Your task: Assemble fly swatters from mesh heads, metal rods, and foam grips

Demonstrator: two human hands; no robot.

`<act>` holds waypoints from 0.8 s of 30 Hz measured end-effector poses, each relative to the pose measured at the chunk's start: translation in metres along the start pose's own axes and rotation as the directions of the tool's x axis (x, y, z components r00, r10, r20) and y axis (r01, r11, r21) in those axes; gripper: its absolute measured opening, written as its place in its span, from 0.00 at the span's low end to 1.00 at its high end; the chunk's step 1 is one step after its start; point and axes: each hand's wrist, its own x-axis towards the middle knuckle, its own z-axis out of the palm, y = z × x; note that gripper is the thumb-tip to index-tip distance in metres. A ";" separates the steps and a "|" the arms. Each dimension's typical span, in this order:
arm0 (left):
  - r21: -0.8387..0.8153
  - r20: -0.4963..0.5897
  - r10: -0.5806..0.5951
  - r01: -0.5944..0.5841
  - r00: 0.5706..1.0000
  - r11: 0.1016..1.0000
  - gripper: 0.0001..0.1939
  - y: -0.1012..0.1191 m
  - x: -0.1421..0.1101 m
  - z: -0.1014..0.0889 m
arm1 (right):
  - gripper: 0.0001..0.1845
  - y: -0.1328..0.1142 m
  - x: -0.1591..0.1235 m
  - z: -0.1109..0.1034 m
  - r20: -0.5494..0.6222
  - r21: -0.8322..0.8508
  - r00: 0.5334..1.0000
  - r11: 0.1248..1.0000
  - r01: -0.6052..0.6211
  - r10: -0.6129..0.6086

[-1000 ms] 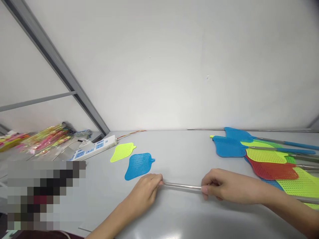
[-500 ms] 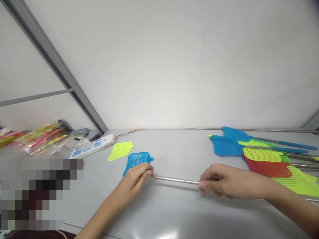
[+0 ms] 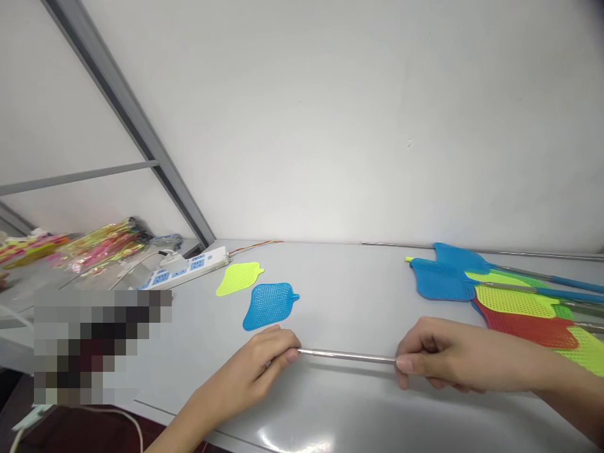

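A thin metal telescopic rod (image 3: 349, 357) is held roughly level between my two hands, low over the grey tabletop. My left hand (image 3: 268, 365) pinches its left end between thumb and fingers. Closed around the other end is my right hand (image 3: 438, 358), which hides that part of the rod. Just beyond my left hand lies a blue perforated fly swatter head (image 3: 271, 305), flat on the table. Behind it, to the left, rests a yellow swatter head (image 3: 240, 279).
Assembled fly swatters, blue (image 3: 441, 280), yellow (image 3: 512, 301) and red (image 3: 528, 327), overlap at the right. A long metal rod (image 3: 396, 245) lies along the wall. A white power strip (image 3: 189, 270) sits at the left, with bagged colourful items (image 3: 104, 245) farther off.
My hands and the rod have come slightly nearer the table's front edge, so the blue swatter head shows more fully. The camera view has shifted left. Both hands keep their hold.
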 end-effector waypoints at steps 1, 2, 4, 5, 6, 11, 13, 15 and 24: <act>0.013 0.022 0.006 -0.006 1.000 1.000 0.13 0.001 0.001 0.001 | 0.20 0.000 0.000 0.000 -0.010 -0.016 1.000 1.000 0.011 -0.012; 0.022 0.049 0.009 -0.010 0.999 1.000 0.13 0.002 0.002 0.002 | 0.19 0.001 0.001 0.001 -0.026 -0.036 0.999 0.999 0.022 -0.023; 0.042 0.097 0.010 -0.014 0.995 0.999 0.12 0.002 0.003 0.005 | 0.18 0.002 0.003 0.003 -0.063 -0.078 0.997 0.996 0.042 -0.047; 0.056 0.113 0.007 -0.013 0.994 0.998 0.12 0.002 0.004 0.007 | 0.18 0.003 0.005 0.004 -0.077 -0.096 0.996 0.994 0.048 -0.055; 0.072 0.121 0.001 -0.010 0.993 0.997 0.12 0.002 0.005 0.008 | 0.17 0.004 0.007 0.005 -0.082 -0.103 0.995 0.993 0.052 -0.060; 0.099 0.124 -0.024 0.012 0.992 0.995 0.11 0.001 0.006 0.013 | 0.16 0.004 0.014 0.011 -0.040 -0.043 0.996 0.996 0.075 -0.077; 0.103 0.117 -0.030 0.018 0.993 0.994 0.11 0.001 0.005 0.015 | 0.16 0.003 0.016 0.013 -0.038 -0.034 0.995 0.996 0.087 -0.088; 0.105 0.112 -0.035 0.023 0.993 0.994 0.11 0.001 0.005 0.017 | 0.15 0.004 0.018 0.014 -0.054 -0.042 0.994 0.995 0.095 -0.098; 0.303 0.101 -0.036 0.004 0.994 0.953 0.12 0.000 0.016 0.016 | 0.18 0.014 0.025 0.024 -0.168 -0.112 0.978 0.988 0.108 -0.126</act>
